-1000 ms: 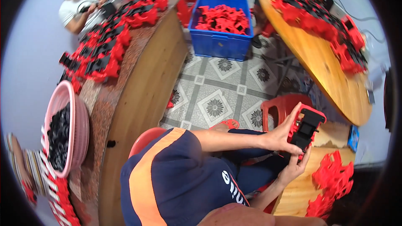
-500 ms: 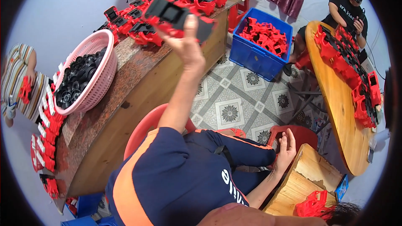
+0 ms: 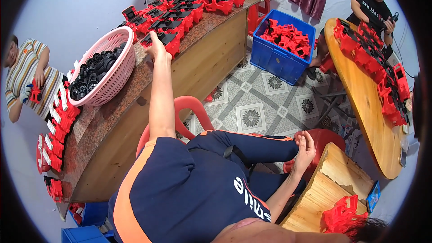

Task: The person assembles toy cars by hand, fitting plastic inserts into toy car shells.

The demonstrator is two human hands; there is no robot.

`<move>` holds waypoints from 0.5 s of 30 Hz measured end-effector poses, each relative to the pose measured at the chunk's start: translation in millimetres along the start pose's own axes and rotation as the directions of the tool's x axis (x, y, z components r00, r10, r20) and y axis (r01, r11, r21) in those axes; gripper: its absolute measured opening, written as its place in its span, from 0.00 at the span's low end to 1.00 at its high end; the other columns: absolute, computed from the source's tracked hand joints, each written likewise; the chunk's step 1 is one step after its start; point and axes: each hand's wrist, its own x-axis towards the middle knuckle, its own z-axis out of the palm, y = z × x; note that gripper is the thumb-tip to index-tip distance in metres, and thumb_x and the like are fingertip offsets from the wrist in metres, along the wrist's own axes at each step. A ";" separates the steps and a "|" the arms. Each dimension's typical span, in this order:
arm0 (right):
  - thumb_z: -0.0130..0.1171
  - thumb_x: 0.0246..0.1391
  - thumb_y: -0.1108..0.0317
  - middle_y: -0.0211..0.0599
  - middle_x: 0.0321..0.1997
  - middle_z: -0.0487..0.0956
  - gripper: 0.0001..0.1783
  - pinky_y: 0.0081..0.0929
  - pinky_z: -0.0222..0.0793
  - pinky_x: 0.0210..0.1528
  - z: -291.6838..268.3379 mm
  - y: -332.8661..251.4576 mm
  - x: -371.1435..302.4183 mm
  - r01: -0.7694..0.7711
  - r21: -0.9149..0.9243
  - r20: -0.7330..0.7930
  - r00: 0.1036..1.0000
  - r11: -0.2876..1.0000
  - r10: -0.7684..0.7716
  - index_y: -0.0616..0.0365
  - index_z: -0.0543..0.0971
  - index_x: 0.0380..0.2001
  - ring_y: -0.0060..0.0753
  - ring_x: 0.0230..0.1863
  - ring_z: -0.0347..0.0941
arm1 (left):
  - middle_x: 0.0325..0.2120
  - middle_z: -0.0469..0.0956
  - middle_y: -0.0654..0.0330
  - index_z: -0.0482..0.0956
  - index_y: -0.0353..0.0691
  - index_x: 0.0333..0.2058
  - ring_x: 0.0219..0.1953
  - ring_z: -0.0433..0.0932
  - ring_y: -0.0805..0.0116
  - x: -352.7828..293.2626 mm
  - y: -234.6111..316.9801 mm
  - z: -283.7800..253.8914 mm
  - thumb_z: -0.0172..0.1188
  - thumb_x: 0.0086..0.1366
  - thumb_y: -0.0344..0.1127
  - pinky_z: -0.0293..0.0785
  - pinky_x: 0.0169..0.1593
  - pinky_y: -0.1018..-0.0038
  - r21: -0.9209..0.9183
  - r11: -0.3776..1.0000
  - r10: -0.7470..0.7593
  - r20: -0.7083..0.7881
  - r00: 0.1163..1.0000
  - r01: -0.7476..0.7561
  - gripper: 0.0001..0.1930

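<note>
Stretched out over the granite-topped counter, my left hand (image 3: 159,50) is closed around the near end of a red and black plastic part (image 3: 167,40). That part rests at the counter's edge, beside rows of similar red and black assemblies (image 3: 177,18). My right hand (image 3: 305,151) hovers by my knee with its fingers loosely bent and apart, holding nothing. Near it stand a red stool (image 3: 325,140) and a wooden block (image 3: 321,189). On the wooden surface lies a red plastic frame (image 3: 344,213).
A pink basket (image 3: 128,69) of black round parts stands on the counter. A blue crate (image 3: 276,65) of red frames sits on the floor. On the right, a wooden table (image 3: 360,121) bears more assemblies. Three other people work around the room.
My left hand has lowered the red and black part from mid-air onto the counter's edge. My right hand has stayed near my knee, its fingers a little more bent.
</note>
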 end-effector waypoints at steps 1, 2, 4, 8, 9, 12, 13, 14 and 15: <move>0.56 0.63 0.68 0.41 0.50 0.78 0.18 0.21 0.71 0.46 -1.7 0.7 -2.7 0.001 -0.002 -0.010 1.000 1.000 -0.001 0.68 0.75 0.52 0.28 0.47 0.76 | 0.65 0.52 0.40 0.45 0.38 0.67 0.65 0.57 0.51 -21.6 1.2 7.1 0.66 0.53 0.62 0.59 0.64 0.56 0.185 0.981 0.080 -0.165 0.983 -0.049 0.55; 0.56 0.63 0.68 0.40 0.49 0.78 0.18 0.21 0.71 0.46 -3.1 0.8 -5.7 0.010 -0.015 -0.033 0.999 1.000 -0.011 0.68 0.75 0.51 0.28 0.46 0.77 | 0.68 0.45 0.39 0.41 0.40 0.69 0.70 0.47 0.46 -48.5 0.8 18.2 0.63 0.52 0.69 0.49 0.68 0.49 0.368 0.928 0.182 -0.298 0.937 -0.064 0.59; 0.56 0.63 0.68 0.40 0.49 0.79 0.17 0.20 0.71 0.46 -3.6 1.0 -10.9 0.021 -0.021 -0.054 0.998 1.000 -0.022 0.68 0.76 0.51 0.27 0.46 0.77 | 0.70 0.30 0.42 0.43 0.58 0.70 0.69 0.32 0.32 -93.5 -14.6 9.2 0.65 0.47 0.70 0.36 0.62 0.29 0.703 0.559 0.620 -0.002 0.785 -0.439 0.58; 0.56 0.63 0.68 0.39 0.48 0.79 0.17 0.20 0.71 0.45 -9.3 1.5 -23.4 0.008 -0.015 -0.089 0.996 1.000 -0.009 0.67 0.76 0.51 0.26 0.45 0.77 | 0.71 0.32 0.53 0.63 0.76 0.62 0.69 0.33 0.31 -119.5 -22.7 13.7 0.75 0.44 0.51 0.45 0.57 0.23 0.764 -0.323 0.633 0.613 0.472 -0.559 0.45; 0.56 0.63 0.68 0.38 0.47 0.80 0.17 0.20 0.71 0.45 -9.0 1.7 -25.0 0.002 -0.015 -0.094 0.996 1.000 -0.004 0.67 0.76 0.51 0.25 0.44 0.77 | 0.71 0.33 0.55 0.65 0.75 0.60 0.69 0.33 0.32 -111.1 -21.0 17.1 0.75 0.44 0.50 0.44 0.57 0.22 0.768 -0.354 0.611 0.622 0.490 -0.534 0.42; 0.57 0.63 0.68 0.38 0.47 0.80 0.17 0.19 0.71 0.45 -9.6 9.4 -30.0 -0.009 -0.024 -0.111 0.994 1.000 0.007 0.67 0.76 0.51 0.25 0.44 0.77 | 0.71 0.36 0.58 0.71 0.72 0.56 0.69 0.34 0.33 -74.5 -19.5 16.9 0.74 0.46 0.49 0.45 0.58 0.22 0.788 -0.403 0.580 0.613 0.537 -0.465 0.36; 0.57 0.63 0.68 0.38 0.47 0.80 0.17 0.19 0.71 0.45 -8.8 12.3 -31.1 -0.017 -0.026 -0.117 0.993 1.000 0.013 0.67 0.76 0.51 0.24 0.44 0.77 | 0.71 0.37 0.58 0.72 0.71 0.54 0.69 0.35 0.33 -58.8 -20.4 10.6 0.74 0.46 0.49 0.46 0.58 0.24 0.768 -0.427 0.581 0.637 0.506 -0.477 0.34; 0.57 0.63 0.68 0.38 0.47 0.80 0.17 0.19 0.71 0.45 -6.4 13.3 -32.5 -0.016 -0.021 -0.119 0.993 1.000 0.013 0.67 0.76 0.51 0.24 0.44 0.77 | 0.71 0.37 0.58 0.73 0.71 0.53 0.69 0.36 0.33 -42.5 -18.7 0.3 0.74 0.46 0.50 0.47 0.58 0.25 0.750 -0.453 0.584 0.658 0.476 -0.481 0.33; 0.56 0.63 0.68 0.38 0.47 0.80 0.17 0.19 0.71 0.45 -4.5 13.9 -34.6 -0.031 0.000 -0.113 0.993 1.000 0.031 0.67 0.76 0.51 0.24 0.44 0.77 | 0.70 0.39 0.58 0.73 0.70 0.51 0.68 0.37 0.32 -31.7 -15.7 -7.6 0.73 0.47 0.50 0.50 0.59 0.27 0.714 -0.501 0.563 0.698 0.442 -0.489 0.30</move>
